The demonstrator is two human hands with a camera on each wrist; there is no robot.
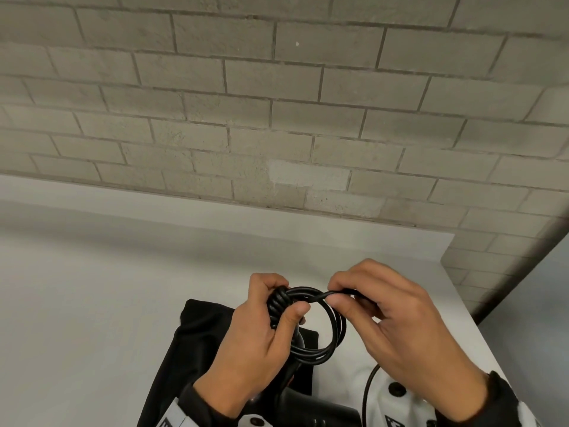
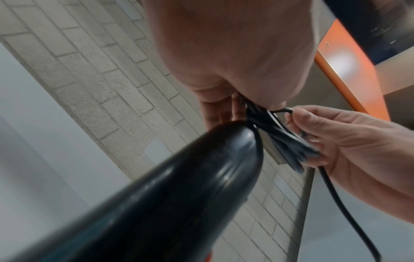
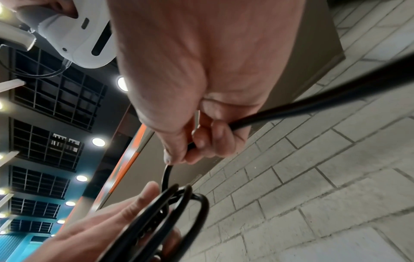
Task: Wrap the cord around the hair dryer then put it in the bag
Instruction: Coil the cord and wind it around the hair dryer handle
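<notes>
The black cord (image 1: 331,331) hangs in several loops between my hands, above the white table. My left hand (image 1: 264,328) grips the gathered loops together with the end of the black hair dryer's handle (image 2: 170,195); the dryer's body (image 1: 320,411) shows low in the head view. My right hand (image 1: 391,315) pinches the running strand (image 3: 291,111) between thumb and fingers at the top of the loops. The loose rest of the cord (image 1: 368,392) drops below my right wrist. A black fabric bag (image 1: 197,337) lies flat on the table under my left hand.
The white table (image 1: 92,288) stretches left and ends at a corner on the far right (image 1: 446,241). A grey brick wall (image 1: 277,103) stands right behind it. A grey floor or lower surface shows past the table's right edge.
</notes>
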